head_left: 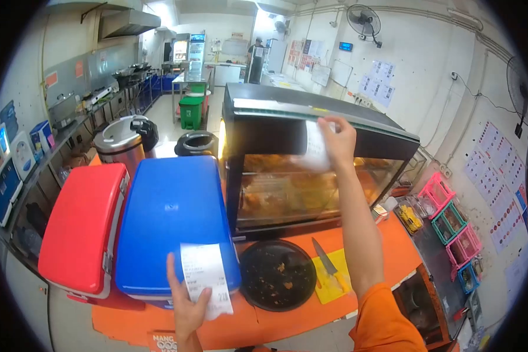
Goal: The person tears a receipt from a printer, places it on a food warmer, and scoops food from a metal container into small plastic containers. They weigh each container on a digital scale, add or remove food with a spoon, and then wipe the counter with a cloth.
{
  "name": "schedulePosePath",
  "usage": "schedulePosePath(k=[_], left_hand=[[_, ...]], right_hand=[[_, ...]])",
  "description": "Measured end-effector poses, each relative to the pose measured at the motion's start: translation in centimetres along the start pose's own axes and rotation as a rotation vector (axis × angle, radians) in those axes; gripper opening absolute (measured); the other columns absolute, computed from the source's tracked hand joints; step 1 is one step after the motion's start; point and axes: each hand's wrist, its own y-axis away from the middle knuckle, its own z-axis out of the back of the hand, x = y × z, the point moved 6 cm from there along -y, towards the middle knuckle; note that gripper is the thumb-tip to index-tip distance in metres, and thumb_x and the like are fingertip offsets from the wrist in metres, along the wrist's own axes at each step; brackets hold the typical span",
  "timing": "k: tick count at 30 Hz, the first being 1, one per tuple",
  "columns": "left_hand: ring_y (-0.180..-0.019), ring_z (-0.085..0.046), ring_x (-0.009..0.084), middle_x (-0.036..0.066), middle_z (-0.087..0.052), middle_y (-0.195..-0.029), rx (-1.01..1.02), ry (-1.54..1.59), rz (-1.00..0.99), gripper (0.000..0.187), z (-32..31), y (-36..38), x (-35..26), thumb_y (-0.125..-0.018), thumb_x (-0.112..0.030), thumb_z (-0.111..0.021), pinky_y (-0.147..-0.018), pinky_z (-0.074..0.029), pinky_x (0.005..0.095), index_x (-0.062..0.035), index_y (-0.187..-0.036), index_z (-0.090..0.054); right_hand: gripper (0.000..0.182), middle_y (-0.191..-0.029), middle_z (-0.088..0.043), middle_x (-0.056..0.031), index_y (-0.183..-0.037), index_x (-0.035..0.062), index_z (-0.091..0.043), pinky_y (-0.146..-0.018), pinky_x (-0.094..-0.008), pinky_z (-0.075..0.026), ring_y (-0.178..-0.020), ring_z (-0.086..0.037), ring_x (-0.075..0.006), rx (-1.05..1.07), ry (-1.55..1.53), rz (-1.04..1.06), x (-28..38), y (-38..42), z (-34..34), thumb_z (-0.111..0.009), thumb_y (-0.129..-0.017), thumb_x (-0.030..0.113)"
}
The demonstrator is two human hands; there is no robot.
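Observation:
My left hand pinches a printed paper receipt between thumb and fingers, over the front of a blue cooler box. Raised in front of the glass food warmer, my right hand grips a second slip of paper, whose lower end is blurred. Cooked food shows dimly behind the warmer's glass. Below it, a round black pan with some crumbs rests on the orange counter. To its right, a knife with a yellow handle lies on a yellow cutting board.
A red cooler box stands left of the blue one. Behind them are a steel pot and a green bin. Coloured baskets line the right side. A person is far back.

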Motion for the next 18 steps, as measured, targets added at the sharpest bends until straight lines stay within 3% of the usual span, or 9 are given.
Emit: schedulePosePath(k=[2, 4, 6, 7, 9, 10, 14, 16, 18], left_hand=[[-0.114, -0.052, 0.0265, 0.024, -0.045, -0.129, 0.053, 0.018, 0.039, 0.093, 2.6, 0.6, 1.0, -0.076, 0.012, -0.052, -0.097, -0.041, 0.0362, -0.0055, -0.147, 0.005], [-0.123, -0.044, 0.0281, 0.024, -0.038, -0.135, -0.033, -0.002, -0.036, 0.09, 3.8, 0.7, 0.4, -0.071, 0.009, -0.055, -0.103, -0.035, 0.0388, -0.0015, -0.147, -0.007], [-0.137, -0.026, 0.0269, 0.019, -0.03, -0.147, -0.074, -0.154, 0.09, 0.075, 4.4, 1.6, -0.5, -0.076, 0.003, -0.06, -0.112, -0.018, 0.0353, 0.0058, -0.142, -0.026], [-0.123, -0.044, 0.03, 0.024, -0.038, -0.136, -0.078, -0.134, 0.009, 0.086, 4.8, 1.0, 0.5, -0.069, 0.001, -0.057, -0.102, -0.037, 0.0394, 0.0048, -0.144, -0.017], [-0.131, -0.035, 0.0298, 0.021, -0.031, -0.143, -0.133, -0.191, -0.028, 0.08, 4.8, -0.3, 0.5, -0.072, -0.003, -0.063, -0.109, -0.028, 0.04, 0.008, -0.141, -0.025], [-0.133, -0.033, 0.0289, 0.02, -0.031, -0.144, -0.116, -0.35, -0.074, 0.082, 4.9, -0.9, -0.1, -0.072, -0.004, -0.065, -0.109, -0.027, 0.0386, 0.0071, -0.142, -0.023], [-0.133, -0.03, 0.0264, 0.02, -0.031, -0.143, -0.103, -0.539, -0.192, 0.087, 3.3, -3.1, -2.7, -0.071, -0.003, -0.07, -0.11, -0.024, 0.0355, 0.0015, -0.144, -0.023], [-0.132, -0.032, 0.0262, 0.019, -0.032, -0.141, -0.132, -0.488, -0.206, 0.088, 2.9, -3.5, -2.9, -0.071, -0.002, -0.07, -0.109, -0.025, 0.0354, 0.0009, -0.145, -0.022], [-0.13, -0.034, 0.0259, 0.019, -0.033, -0.14, -0.129, -0.426, -0.241, 0.089, 2.2, -3.5, -3.5, -0.071, -0.002, -0.071, -0.108, -0.026, 0.0352, 0.0002, -0.145, -0.021]], right_hand=[[0.031, -0.076, -0.064, -0.0099, -0.087, 0.0017, -0.068, -0.064, -0.0309, -0.046, -0.07, -0.058, -0.0174, 0.035, 0.163, -0.003, 0.4, -1.9, -2.1, -0.074, -0.077, 0.03], [0.034, -0.079, -0.064, -0.0124, -0.085, 0.0019, -0.068, -0.068, -0.035, -0.047, -0.074, -0.059, -0.0228, 0.045, 0.317, 0.002, 2.3, -1.7, -2.8, -0.073, -0.077, 0.034], [0.037, -0.082, -0.063, -0.0149, -0.084, 0.0021, -0.069, -0.072, -0.0391, -0.047, -0.078, -0.06, -0.0281, 0.078, 0.49, 0.003, 3.4, -1.9, -3.0, -0.071, -0.077, 0.039], [0.038, -0.085, -0.063, -0.0168, -0.082, 0.0021, -0.069, -0.075, -0.0416, -0.046, -0.082, -0.059, -0.0316, 0.052, 0.615, 0.161, 3.7, -2.2, -2.7, -0.069, -0.078, 0.04], [0.035, -0.089, -0.063, -0.0198, -0.081, 0.0022, -0.069, -0.079, -0.0439, -0.044, -0.083, -0.059, -0.0348, 0.164, 0.777, 0.521, 4.6, -1.9, -3.5, -0.063, -0.082, 0.037], [0.033, -0.087, -0.064, -0.0194, -0.085, 0.0021, -0.069, -0.077, -0.0438, -0.044, -0.084, -0.059, -0.035, 0.217, 0.646, 0.408, 2.0, -2.9, -3.9, -0.058, -0.086, 0.033], [0.027, -0.093, -0.065, -0.0227, -0.099, 0.0009, -0.063, -0.073, -0.0412, -0.047, -0.084, -0.062, -0.0389, 0.365, 0.704, 0.668, 5.2, 0.2, -5.3, -0.052, -0.093, 0.025], [0.027, -0.091, -0.065, -0.022, -0.102, 0.0029, -0.063, -0.076, -0.0406, -0.047, -0.086, -0.061, -0.0386, 0.411, 0.823, 0.808, 5.1, 0.8, -5.6, -0.052, -0.093, 0.026], [0.029, -0.094, -0.064, -0.0213, -0.104, 0.0016, -0.063, -0.078, -0.0414, -0.046, -0.09, -0.06, -0.0388, 0.424, 0.831, 0.768, 5.1, 0.8, -5.4, -0.051, -0.094, 0.026]])
